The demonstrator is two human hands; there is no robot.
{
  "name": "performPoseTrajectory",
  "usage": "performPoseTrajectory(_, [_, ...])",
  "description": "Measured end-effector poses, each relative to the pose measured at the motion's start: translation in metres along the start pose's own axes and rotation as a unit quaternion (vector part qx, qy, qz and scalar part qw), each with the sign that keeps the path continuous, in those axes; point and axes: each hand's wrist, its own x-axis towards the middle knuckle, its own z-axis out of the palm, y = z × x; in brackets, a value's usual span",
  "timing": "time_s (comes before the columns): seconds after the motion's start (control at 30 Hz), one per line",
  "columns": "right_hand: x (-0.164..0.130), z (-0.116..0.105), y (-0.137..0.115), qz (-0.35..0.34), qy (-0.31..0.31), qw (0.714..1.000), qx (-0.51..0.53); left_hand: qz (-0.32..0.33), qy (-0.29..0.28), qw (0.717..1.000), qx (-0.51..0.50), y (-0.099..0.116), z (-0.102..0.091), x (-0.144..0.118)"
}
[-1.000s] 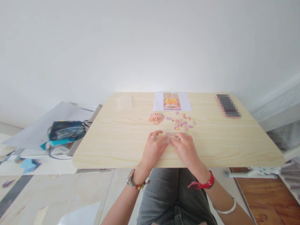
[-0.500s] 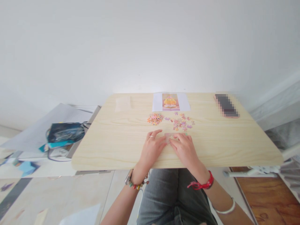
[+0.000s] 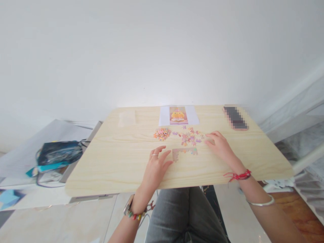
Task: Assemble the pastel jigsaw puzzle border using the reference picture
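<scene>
"Grey trousers show below the near edge of the table. What lies past it?"

"The person's left hand, fingers spread and curved, nothing seen in its grasp. Its thumb tip is just beside the joined section, which lies flat: a row with a short arm down its left end."

"And the right hand?"

"Farther out, at the right rim of the loose pieces. Thumb and forefinger are slightly parted, no piece visible between them."

"Which step, then?"

"Choosing a piece, seemingly. The next move would call for a fine pinch, then matching its shape to the section's notched inner edge."

"Any room?"

"Plenty on the near side of the section and off to the left. The heap sits close to the loose pieces, so a wide sweep could mix them. Beyond lies the printed sheet, the phone well to its right, the wall behind."
</scene>
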Motion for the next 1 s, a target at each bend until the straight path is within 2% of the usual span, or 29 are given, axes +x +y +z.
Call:
performPoseTrajectory(0.13, [0.020, 0.009, 0.008, -0.018, -0.036, 0.999, 0.021, 0.001, 0.003, 1.000, 0.009, -0.002, -0.001, -0.001])
performPoseTrajectory(0.27, [0.026, 0.010, 0.013, -0.034, -0.062, 0.997, 0.021, -0.006, 0.004, 1.000, 0.014, -0.005, -0.001, -0.004])
performPoseTrajectory(0.5, [0.013, -0.008, 0.007, -0.085, -0.079, 0.993, 0.008, -0.008, 0.000, 1.000, 0.013, -0.006, -0.001, -0.006])
performPoseTrajectory(0.7, [-0.002, -0.010, -0.009, -0.149, -0.145, 0.978, 0.019, -0.009, -0.007, 1.000, 0.013, -0.005, -0.002, -0.005])
performPoseTrajectory(1.0, [0.005, -0.006, -0.005, -0.133, -0.105, 0.985, -0.037, -0.013, -0.005, 0.999, 0.033, -0.010, -0.004, -0.006])
